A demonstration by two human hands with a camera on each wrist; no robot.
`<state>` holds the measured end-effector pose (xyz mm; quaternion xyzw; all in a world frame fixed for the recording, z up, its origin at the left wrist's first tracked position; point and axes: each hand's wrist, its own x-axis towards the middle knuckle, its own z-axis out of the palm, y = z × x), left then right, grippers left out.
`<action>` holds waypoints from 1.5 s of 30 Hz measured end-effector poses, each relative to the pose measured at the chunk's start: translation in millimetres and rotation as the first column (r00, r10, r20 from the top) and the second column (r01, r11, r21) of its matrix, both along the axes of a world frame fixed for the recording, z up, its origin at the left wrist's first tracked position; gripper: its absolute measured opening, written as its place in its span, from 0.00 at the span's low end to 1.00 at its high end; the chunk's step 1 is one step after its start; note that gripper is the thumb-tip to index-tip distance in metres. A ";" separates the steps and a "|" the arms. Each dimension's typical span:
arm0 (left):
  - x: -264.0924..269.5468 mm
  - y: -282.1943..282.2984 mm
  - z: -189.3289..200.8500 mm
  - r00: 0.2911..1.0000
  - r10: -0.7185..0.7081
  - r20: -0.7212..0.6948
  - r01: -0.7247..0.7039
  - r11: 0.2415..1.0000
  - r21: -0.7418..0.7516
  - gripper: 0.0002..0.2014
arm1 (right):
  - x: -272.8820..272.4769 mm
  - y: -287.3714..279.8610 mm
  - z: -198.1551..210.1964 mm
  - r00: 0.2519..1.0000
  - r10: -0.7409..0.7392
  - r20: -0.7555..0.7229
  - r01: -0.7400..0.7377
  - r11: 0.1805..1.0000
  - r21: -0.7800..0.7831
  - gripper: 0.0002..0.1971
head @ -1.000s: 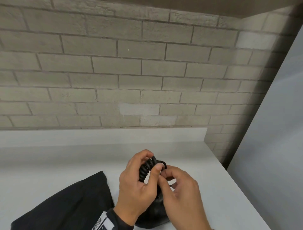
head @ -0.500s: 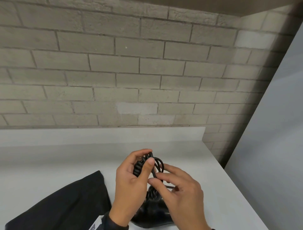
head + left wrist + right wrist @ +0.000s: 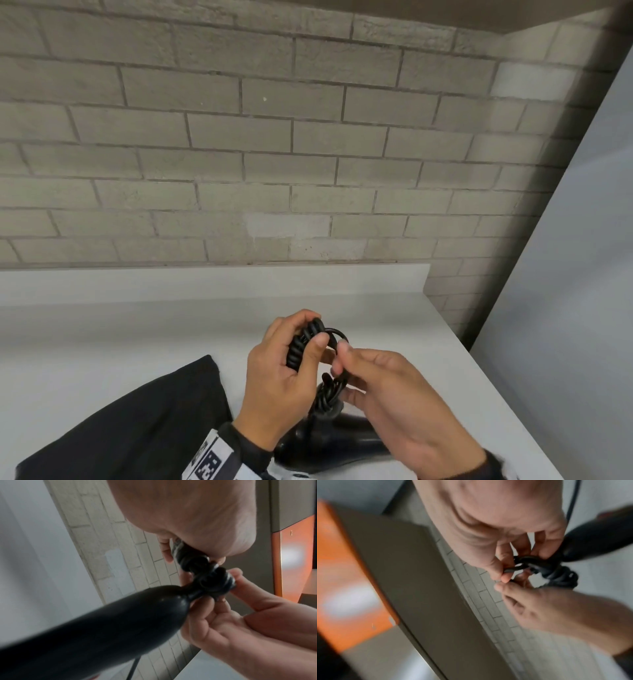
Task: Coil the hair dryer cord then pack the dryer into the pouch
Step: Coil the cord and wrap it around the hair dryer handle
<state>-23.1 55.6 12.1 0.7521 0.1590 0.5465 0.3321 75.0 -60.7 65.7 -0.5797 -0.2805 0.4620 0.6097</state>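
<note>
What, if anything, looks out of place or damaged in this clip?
Nothing stands out. The left hand holds the coiled cord, the right hand pinches a loop of it, the hair dryer lies on the white counter, and the black pouch lies beside it, with no visible damage.

No word, brand or number can be read anywhere in these views. The one sign is a black-and-white square-patterned marker (image 3: pixel 208 466) on the white band (image 3: pixel 224 455) at the left wrist, seen in the head view (a coded tag of blocks, not letters). Beside it on the band runs a strip of dark print, too small and tilted to make out.
</note>
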 end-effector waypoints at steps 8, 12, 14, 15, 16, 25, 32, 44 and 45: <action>-1.8 7.4 1.2 0.999 -0.036 -0.020 0.036 0.999 0.025 0.13 | 6.5 -7.3 7.0 0.991 0.073 0.114 -0.074 0.997 0.008 0.16; -1.0 6.3 5.0 0.999 0.043 -0.031 -0.040 0.996 0.082 0.12 | -7.7 -12.0 -1.7 0.841 -0.193 0.505 0.166 0.981 0.100 0.03; 1.2 3.4 5.1 0.998 0.057 -0.039 -0.052 0.992 0.111 0.13 | -12.9 -12.4 -6.7 0.848 -0.253 0.467 0.202 0.967 0.157 0.06; 1.9 2.2 4.8 0.998 0.053 -0.038 -0.048 0.992 0.120 0.14 | -14.2 -12.7 -8.0 0.851 -0.269 0.451 0.213 0.962 0.172 0.07; 2.3 1.4 4.5 0.998 0.048 -0.034 -0.043 0.991 0.130 0.15 | -14.6 -13.4 -8.1 0.852 -0.277 0.445 0.219 0.960 0.177 0.07; 0.6 5.1 1.0 0.999 -0.015 -0.037 0.023 0.978 0.205 0.11 | 17.9 -19.9 20.9 0.943 -0.048 -0.330 0.051 0.999 0.001 0.11; 1.6 6.2 -0.8 0.999 0.042 0.016 -0.043 0.993 0.106 0.08 | 7.9 -19.8 -3.8 0.995 -0.013 -0.095 0.035 0.970 0.242 0.12; -2.0 12.0 -0.6 0.988 0.155 0.001 -0.154 0.983 0.098 0.08 | -7.9 -22.6 -45.6 0.827 -0.451 0.336 0.282 0.850 0.445 0.04; -4.0 15.3 -0.4 0.986 0.164 0.001 -0.163 0.982 0.096 0.08 | -3.7 -25.4 -39.1 0.884 -0.431 0.180 0.319 0.839 0.440 0.08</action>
